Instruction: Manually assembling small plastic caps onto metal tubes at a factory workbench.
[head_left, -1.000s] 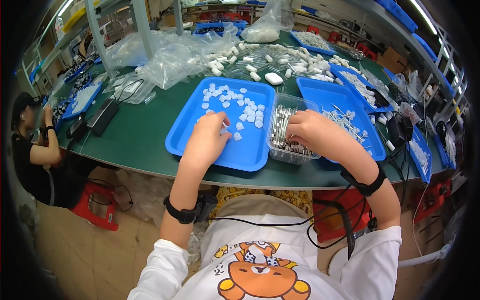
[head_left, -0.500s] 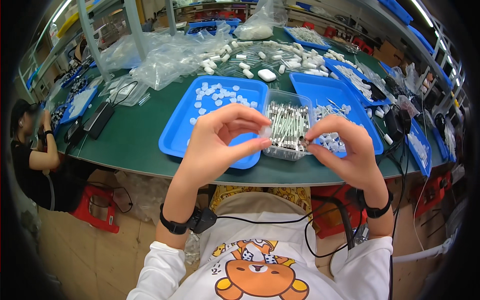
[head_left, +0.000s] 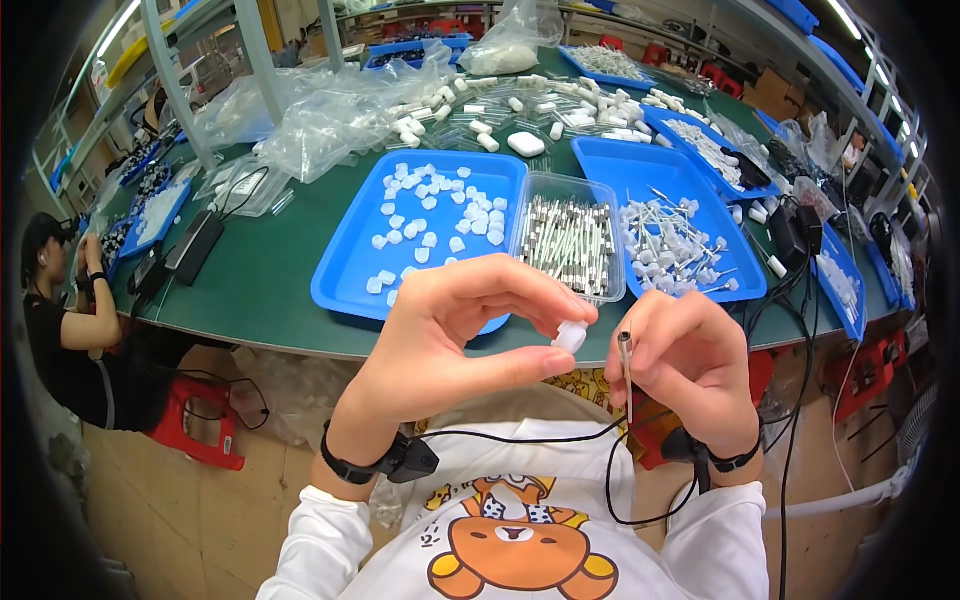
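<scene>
Cap (head_left: 571, 337) is pinched between the thumb and fingers of my left hand (head_left: 430, 325), up in the air at my side of the green table (head_left: 250, 300). My right hand (head_left: 693, 362) holds a thin stick (head_left: 628, 372) in a narrow pinch, almost straight up, with its shiny metal end on top. Cap and stick are near each other but do not touch. To do this well, I think I should squeeze softly, keep both hands slow and steady, and leave the metal end bare so I can see it. Something this small and smooth could pop out if I press too hard, and the skinny stick might bend. The cap is short, chunky and cloudy white, and looks like plastic or rubber. More loose caps (head_left: 430, 202) lie in the smooth blue left tray (head_left: 345, 272). Beside it, a see-through plastic box (head_left: 565, 185) is full of straight sticks with silvery ends. The blue right tray (head_left: 620, 165) holds a messy, spiky heap of thin stems with white lumps (head_left: 668, 247).
</scene>
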